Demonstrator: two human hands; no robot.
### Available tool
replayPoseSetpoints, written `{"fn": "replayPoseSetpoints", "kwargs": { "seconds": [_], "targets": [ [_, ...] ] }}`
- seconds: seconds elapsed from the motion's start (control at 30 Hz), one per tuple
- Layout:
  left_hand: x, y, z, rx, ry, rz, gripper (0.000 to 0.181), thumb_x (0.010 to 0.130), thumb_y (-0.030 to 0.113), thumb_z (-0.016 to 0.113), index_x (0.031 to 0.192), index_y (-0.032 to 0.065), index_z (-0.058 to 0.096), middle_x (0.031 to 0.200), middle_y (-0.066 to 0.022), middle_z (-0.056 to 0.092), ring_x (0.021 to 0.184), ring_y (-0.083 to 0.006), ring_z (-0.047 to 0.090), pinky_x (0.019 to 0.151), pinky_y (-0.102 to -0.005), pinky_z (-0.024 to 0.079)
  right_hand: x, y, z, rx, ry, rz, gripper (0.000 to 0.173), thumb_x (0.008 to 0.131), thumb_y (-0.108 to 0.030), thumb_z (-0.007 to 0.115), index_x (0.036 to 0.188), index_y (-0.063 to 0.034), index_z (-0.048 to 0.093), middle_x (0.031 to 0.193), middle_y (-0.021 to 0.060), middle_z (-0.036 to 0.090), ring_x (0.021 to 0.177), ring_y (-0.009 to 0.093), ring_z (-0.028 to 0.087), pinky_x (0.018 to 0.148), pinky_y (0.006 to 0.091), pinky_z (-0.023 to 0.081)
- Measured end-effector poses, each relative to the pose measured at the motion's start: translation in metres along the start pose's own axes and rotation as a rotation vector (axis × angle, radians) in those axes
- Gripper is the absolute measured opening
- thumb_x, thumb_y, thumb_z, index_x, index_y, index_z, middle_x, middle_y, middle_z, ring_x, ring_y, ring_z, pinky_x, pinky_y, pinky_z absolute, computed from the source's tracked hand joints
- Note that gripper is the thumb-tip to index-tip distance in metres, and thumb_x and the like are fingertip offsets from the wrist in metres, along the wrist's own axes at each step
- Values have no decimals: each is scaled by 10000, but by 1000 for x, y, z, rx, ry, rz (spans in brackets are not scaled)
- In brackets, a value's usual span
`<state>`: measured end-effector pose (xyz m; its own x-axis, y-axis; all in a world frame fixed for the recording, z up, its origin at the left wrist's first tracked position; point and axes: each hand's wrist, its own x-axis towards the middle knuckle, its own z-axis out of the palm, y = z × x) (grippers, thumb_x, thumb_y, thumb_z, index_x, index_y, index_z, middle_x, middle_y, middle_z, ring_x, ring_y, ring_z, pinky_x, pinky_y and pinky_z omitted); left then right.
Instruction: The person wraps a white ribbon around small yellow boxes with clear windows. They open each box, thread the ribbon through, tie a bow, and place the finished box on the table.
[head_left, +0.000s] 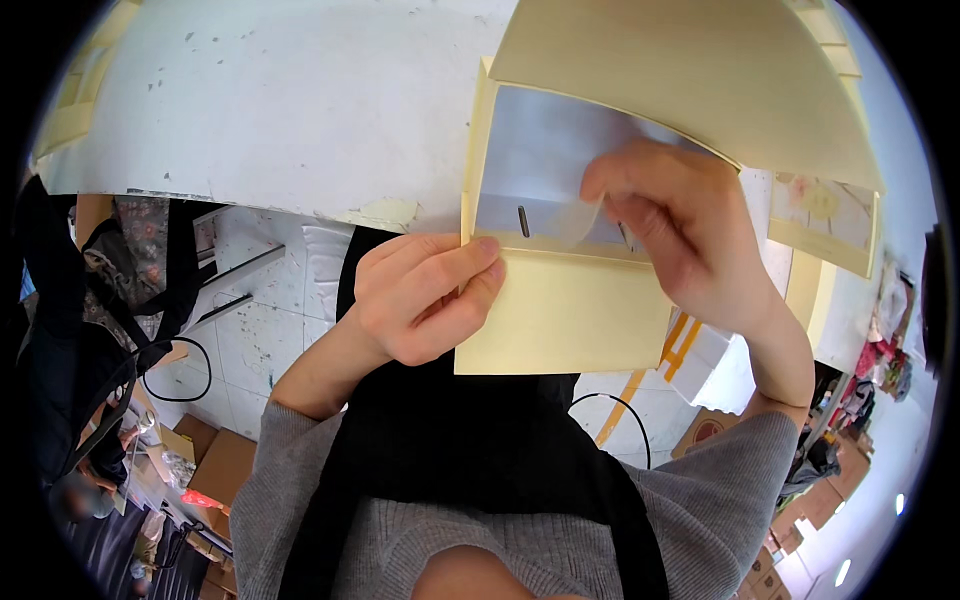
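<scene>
A pale yellow cardboard box (562, 315) lies at the table's front edge before me, its large lid (675, 90) raised and a flap hanging towards me. Its inside is whitish, with a dark slot or metal piece (523, 222) near the front wall and a similar one partly behind my right hand. My left hand (431, 296) pinches the box's front left corner between thumb and fingers. Over the opening, my right hand (675, 217) holds a thin translucent strip (589, 223) between thumb and forefinger; it is blurred, and what it is made of I cannot tell.
The white worktable (300, 97) has chipped paint. A printed box panel (823, 217) lies at the right, and more yellow boxes stand at the far left. Below are a white carton with yellow tape (705, 360), brown cartons (225, 465) and a black cable. Another person is at the lower left.
</scene>
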<state>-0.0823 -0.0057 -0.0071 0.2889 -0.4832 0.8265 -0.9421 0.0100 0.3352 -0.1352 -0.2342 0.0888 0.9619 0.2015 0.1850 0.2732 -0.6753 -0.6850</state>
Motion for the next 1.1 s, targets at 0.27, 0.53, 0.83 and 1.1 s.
{"fn": "replayPoseSetpoints", "kwargs": {
  "seconds": [0.27,0.53,0.83,1.1],
  "targets": [
    [-3,6,9,7,49,41,174,571,18,697,741,7,666,877,-129,668,611,-184,621,472,-239,477,17,-10,22,-41,87,246,107,823,33,495,809,-3,595,652,91,530,518,201,501,508,315,409],
    [-7,5,11,-38,83,4,181,571,36,693,749,13,669,880,-116,669,614,-175,617,473,-239,471,27,15,26,-97,-57,-247,155,722,62,575,851,-12,532,769,133,540,659,321,542,574,393,444],
    [-5,5,7,-31,103,-16,179,580,38,695,756,14,671,885,-113,673,617,-168,621,476,-233,472,28,11,23,-68,-121,-114,98,819,78,516,853,-10,538,752,128,535,696,313,538,641,383,446],
    [-7,5,7,-18,98,-7,181,598,49,694,773,12,670,900,-111,671,624,-163,622,476,-232,458,27,8,27,-35,-121,-69,71,822,63,528,846,-3,539,726,136,541,683,319,539,646,382,448]
  ]
}}
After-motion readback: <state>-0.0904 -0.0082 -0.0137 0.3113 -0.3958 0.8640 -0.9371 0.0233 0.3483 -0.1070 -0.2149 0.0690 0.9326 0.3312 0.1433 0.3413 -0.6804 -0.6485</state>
